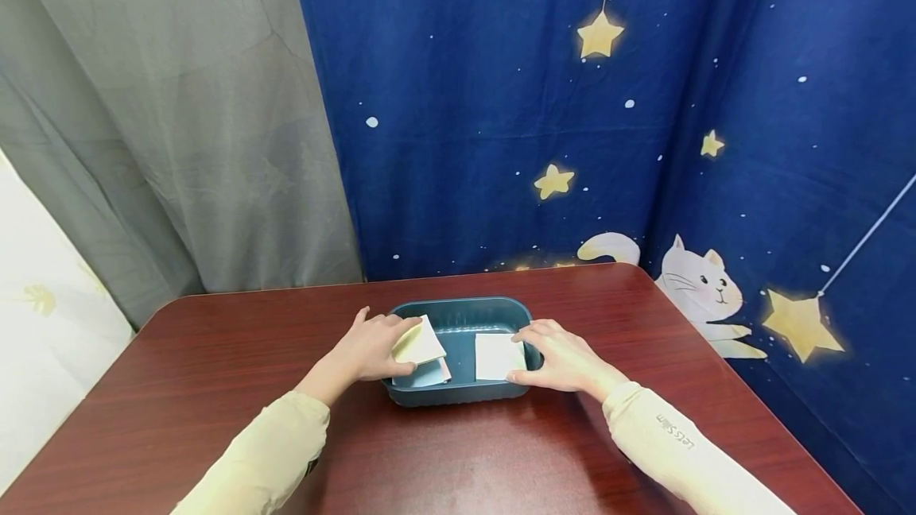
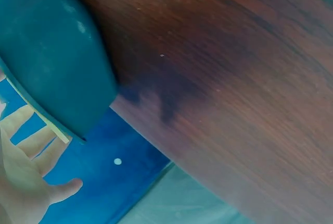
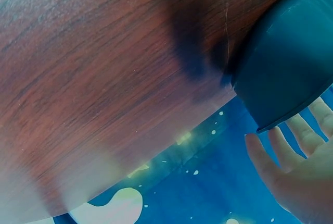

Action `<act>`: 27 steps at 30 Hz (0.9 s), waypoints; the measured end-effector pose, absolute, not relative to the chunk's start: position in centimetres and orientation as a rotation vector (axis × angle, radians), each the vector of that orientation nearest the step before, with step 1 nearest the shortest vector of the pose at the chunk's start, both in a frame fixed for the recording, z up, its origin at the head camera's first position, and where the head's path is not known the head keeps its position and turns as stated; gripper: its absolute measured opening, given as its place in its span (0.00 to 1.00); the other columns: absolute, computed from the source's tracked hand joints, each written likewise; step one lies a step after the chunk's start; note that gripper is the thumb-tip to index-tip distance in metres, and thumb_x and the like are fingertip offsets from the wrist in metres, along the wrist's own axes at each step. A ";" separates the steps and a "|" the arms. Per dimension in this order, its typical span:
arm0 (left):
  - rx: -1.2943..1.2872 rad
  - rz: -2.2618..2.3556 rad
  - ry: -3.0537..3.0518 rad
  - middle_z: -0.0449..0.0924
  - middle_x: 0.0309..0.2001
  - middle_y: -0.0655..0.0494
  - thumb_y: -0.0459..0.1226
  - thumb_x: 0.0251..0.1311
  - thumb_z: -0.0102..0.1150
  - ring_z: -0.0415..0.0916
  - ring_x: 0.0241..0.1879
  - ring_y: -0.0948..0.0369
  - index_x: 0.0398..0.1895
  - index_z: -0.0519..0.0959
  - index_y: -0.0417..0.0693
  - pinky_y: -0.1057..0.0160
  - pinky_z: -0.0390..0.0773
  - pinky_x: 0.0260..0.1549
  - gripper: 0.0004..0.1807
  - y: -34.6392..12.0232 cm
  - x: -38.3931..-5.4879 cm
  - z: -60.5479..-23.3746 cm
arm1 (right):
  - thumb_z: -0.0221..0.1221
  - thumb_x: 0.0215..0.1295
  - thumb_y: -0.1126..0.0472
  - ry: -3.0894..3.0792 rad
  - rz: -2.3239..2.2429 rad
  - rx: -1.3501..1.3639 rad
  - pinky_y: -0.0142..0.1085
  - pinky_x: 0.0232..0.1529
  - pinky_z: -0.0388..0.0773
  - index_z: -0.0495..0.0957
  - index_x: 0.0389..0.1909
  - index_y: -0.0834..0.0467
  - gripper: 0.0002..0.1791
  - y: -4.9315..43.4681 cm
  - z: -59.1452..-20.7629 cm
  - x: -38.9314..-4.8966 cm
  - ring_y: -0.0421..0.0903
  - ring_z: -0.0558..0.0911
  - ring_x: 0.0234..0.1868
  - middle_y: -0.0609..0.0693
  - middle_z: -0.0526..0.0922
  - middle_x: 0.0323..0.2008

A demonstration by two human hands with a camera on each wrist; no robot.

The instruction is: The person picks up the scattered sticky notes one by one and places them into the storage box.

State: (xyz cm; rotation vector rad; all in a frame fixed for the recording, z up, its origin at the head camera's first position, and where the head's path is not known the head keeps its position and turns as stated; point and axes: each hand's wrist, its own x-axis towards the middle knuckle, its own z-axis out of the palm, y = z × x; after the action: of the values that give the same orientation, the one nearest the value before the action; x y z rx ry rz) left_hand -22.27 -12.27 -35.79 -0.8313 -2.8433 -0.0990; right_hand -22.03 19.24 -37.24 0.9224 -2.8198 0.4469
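A dark teal plastic basin point(image 1: 458, 396) sits on the table with paper pads inside. At its left end my left hand point(image 1: 372, 346) holds a pale yellow square note pad point(image 1: 422, 342) between thumb and fingers, tilted at rim height. Under it lie a light blue pad point(image 1: 424, 375) and a sliver of pink paper. My right hand point(image 1: 561, 358) reaches over the right rim, thumb and fingertips at opposite edges of a white square note pad point(image 1: 495, 357). The yellow pad's edge point(image 2: 52, 126) shows along the rim in the left wrist view; the white pad is hidden in the right wrist view.
The reddish-brown wooden table point(image 1: 458, 459) surrounds the basin, its far edge close behind. A grey curtain point(image 1: 229, 118) and a blue star-patterned curtain point(image 1: 465, 102) hang beyond it. Basin walls point(image 3: 291, 62) stand beside both hands.
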 end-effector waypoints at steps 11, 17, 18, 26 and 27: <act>-0.910 -0.083 -2.849 0.74 0.45 0.51 0.55 0.41 0.59 0.70 0.46 0.53 0.56 0.69 0.51 0.37 0.51 0.50 0.36 -12.2 -22.9 -36.3 | 0.54 0.43 0.29 -2.832 0.449 0.910 0.50 0.44 0.68 0.75 0.49 0.50 0.36 19.3 -37.2 -22.0 0.47 0.64 0.55 0.46 0.72 0.50; -0.945 -0.084 -2.873 0.74 0.46 0.51 0.54 0.40 0.60 0.70 0.47 0.54 0.56 0.69 0.51 0.37 0.50 0.50 0.36 -11.8 -23.1 -36.6 | 0.53 0.43 0.29 -2.827 0.450 0.916 0.49 0.44 0.69 0.75 0.49 0.50 0.37 19.3 -37.4 -22.0 0.46 0.65 0.54 0.45 0.72 0.49; -0.942 -0.082 -2.881 0.74 0.46 0.51 0.54 0.40 0.60 0.70 0.47 0.54 0.56 0.69 0.51 0.37 0.50 0.50 0.36 -11.8 -23.1 -36.7 | 0.53 0.43 0.29 -2.826 0.450 0.917 0.49 0.44 0.69 0.75 0.49 0.50 0.37 19.3 -37.4 -22.0 0.46 0.65 0.54 0.45 0.72 0.49; -0.936 -0.055 -2.928 0.73 0.46 0.52 0.55 0.40 0.60 0.69 0.47 0.54 0.57 0.69 0.52 0.38 0.52 0.50 0.37 -11.7 -23.4 -37.4 | 0.53 0.43 0.28 -2.820 0.444 0.916 0.50 0.44 0.69 0.75 0.49 0.50 0.37 19.3 -37.4 -22.1 0.46 0.64 0.55 0.46 0.72 0.50; -0.936 -0.054 -2.930 0.73 0.46 0.52 0.55 0.40 0.60 0.69 0.47 0.54 0.57 0.69 0.52 0.38 0.53 0.50 0.37 -11.7 -23.4 -37.5 | 0.53 0.43 0.28 -2.820 0.444 0.917 0.49 0.44 0.69 0.75 0.49 0.50 0.37 19.4 -37.4 -22.1 0.46 0.64 0.55 0.46 0.72 0.50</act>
State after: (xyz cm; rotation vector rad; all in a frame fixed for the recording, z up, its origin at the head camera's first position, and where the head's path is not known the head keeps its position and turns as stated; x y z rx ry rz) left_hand -23.44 -11.68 -37.47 -0.9364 -2.9297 -0.0540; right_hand -22.10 19.36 -37.42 0.9169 -2.8197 0.4437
